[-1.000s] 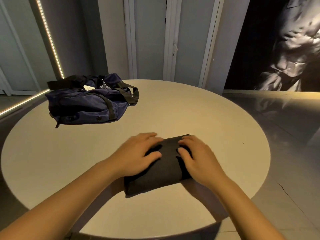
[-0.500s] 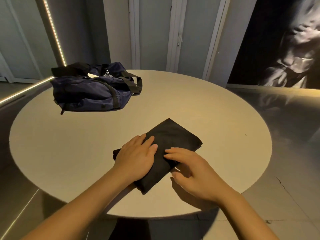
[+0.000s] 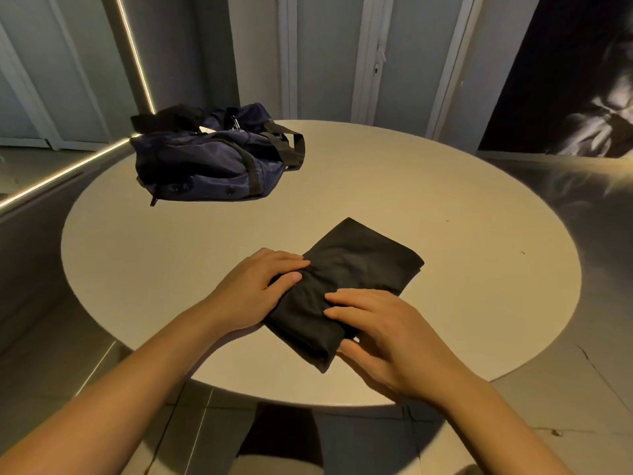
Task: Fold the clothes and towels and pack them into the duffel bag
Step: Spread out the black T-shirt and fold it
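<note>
A folded black cloth (image 3: 359,265) lies skewed on the round beige table (image 3: 462,286), near its front edge. My left hand (image 3: 253,289) holds the cloth's left side, with fabric bunched between thumb and fingers. Fingers of my right hand (image 3: 387,334) lie on top of the near end while the thumb sits against the fold, pinching it. The navy duffel bag (image 3: 212,162) with black straps sits at the table's far left, apart from both hands; I cannot see into it.
Bare tabletop lies between the cloth and the bag and to the right. Pale wall panels and a door frame (image 3: 370,56) stand behind the table. A lit strip (image 3: 68,169) runs along the floor at left.
The cloth has been turned from square-on to skewed, its far corner pointing away. Both hands slid from flat on top to its near end and sides. The camera view shifted.
</note>
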`<state>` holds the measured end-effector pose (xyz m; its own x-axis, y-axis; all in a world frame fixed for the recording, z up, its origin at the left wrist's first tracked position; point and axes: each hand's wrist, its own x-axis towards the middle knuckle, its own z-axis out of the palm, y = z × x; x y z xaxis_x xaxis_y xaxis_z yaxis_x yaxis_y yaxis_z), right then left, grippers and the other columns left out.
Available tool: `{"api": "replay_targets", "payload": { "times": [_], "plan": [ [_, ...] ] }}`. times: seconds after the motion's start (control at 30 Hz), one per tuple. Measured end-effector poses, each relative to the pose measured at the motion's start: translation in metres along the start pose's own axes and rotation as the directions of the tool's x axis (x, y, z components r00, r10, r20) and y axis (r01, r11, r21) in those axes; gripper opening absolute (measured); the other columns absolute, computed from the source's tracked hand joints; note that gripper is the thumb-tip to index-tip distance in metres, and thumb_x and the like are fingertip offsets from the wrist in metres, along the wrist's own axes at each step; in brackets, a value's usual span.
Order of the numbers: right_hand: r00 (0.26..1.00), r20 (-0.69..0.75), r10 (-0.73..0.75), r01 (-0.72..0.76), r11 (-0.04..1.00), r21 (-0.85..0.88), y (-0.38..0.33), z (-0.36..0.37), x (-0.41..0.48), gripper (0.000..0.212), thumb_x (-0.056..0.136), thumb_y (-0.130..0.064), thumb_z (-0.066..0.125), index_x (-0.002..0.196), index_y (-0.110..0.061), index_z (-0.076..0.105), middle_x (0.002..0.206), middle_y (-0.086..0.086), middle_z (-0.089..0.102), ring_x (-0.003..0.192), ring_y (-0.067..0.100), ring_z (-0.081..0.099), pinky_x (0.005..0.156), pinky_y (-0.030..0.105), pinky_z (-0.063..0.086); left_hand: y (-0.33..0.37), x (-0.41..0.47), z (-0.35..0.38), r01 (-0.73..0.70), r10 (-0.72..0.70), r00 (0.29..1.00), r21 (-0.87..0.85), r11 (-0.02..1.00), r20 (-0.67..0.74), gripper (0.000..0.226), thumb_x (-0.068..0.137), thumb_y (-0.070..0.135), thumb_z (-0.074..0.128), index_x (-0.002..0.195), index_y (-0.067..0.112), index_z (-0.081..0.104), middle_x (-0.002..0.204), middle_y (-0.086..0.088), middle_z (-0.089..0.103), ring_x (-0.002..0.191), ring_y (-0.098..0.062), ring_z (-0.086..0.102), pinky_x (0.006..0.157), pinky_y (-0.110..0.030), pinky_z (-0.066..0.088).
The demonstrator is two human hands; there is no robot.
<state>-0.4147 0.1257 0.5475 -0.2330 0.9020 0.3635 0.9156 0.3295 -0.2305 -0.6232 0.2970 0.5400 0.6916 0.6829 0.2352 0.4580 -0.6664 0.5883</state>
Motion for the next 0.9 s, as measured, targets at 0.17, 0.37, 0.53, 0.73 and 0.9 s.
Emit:
{"api": "replay_targets", "payload": {
  "times": [0.17, 0.37, 0.53, 0.73, 0.9],
  "plan": [
    [0.984, -0.055, 0.172, -0.153, 0.955, 0.252, 0.000, 0.002, -0.002, 0.038, 0.100, -0.047, 0.046, 0.129, -0.034, 0.065, 0.125, -0.022, 0.067, 0.115, 0.000, 0.059, 0.098, 0.015, 0.046, 0.007, -0.006, -0.004, 0.030, -0.027, 0.999, -0.063, 0.998, 0.041, 0.036, 0.103, 0.043, 0.052, 0.138, 0.040, 0.061, 0.142, 0.027, 0.050, 0.133, 0.006, 0.042, 0.117, -0.040, 0.038],
    [0.897, -0.078, 0.435, -0.299, 0.728, 0.617, 0.003, -0.004, 0.001, 0.018, 0.106, -0.033, 0.048, 0.102, -0.030, 0.065, 0.087, -0.008, 0.068, 0.081, 0.018, 0.063, 0.071, 0.038, 0.052, 0.031, -0.032, -0.014, -0.068, 0.081, 0.996, -0.297, 0.953, 0.034, 0.049, 0.079, 0.056, 0.071, 0.127, 0.044, 0.067, 0.133, 0.023, 0.060, 0.125, -0.006, 0.057, 0.101, -0.034, 0.051],
    [0.808, -0.055, 0.587, -0.302, 0.493, 0.816, 0.011, -0.006, 0.001, 0.035, 0.101, -0.045, 0.049, 0.106, -0.016, 0.068, 0.099, 0.010, 0.068, 0.098, 0.038, 0.062, 0.086, 0.063, 0.050, 0.038, -0.032, -0.001, -0.092, 0.084, 0.993, -0.095, 0.991, -0.081, 0.031, 0.089, 0.045, 0.073, 0.117, 0.050, 0.062, 0.108, 0.030, 0.066, 0.103, -0.001, 0.063, 0.087, -0.024, 0.055],
    [0.769, -0.030, 0.639, -0.211, 0.298, 0.931, 0.011, -0.008, -0.002, 0.021, 0.102, -0.031, 0.057, 0.117, -0.027, 0.071, 0.112, 0.002, 0.073, 0.110, 0.022, 0.067, 0.092, 0.049, 0.058, 0.060, -0.017, 0.003, 0.014, -0.042, 0.998, -0.417, 0.909, -0.056, 0.030, 0.092, 0.045, 0.055, 0.120, 0.043, 0.067, 0.108, 0.023, 0.073, 0.107, 0.000, 0.066, 0.086, -0.022, 0.056],
    [0.744, -0.169, 0.646, -0.281, 0.533, 0.798, 0.012, -0.010, 0.002, 0.021, 0.096, -0.031, 0.067, 0.116, -0.032, 0.068, 0.102, -0.016, 0.074, 0.099, 0.004, 0.069, 0.080, 0.027, 0.059, 0.067, 0.003, 0.013, 0.123, -0.189, 0.967, -0.334, 0.934, -0.172, 0.032, 0.103, 0.048, 0.046, 0.108, 0.031, 0.072, 0.094, 0.015, 0.074, 0.092, -0.003, 0.067, 0.076, -0.026, 0.052]
  ]
}}
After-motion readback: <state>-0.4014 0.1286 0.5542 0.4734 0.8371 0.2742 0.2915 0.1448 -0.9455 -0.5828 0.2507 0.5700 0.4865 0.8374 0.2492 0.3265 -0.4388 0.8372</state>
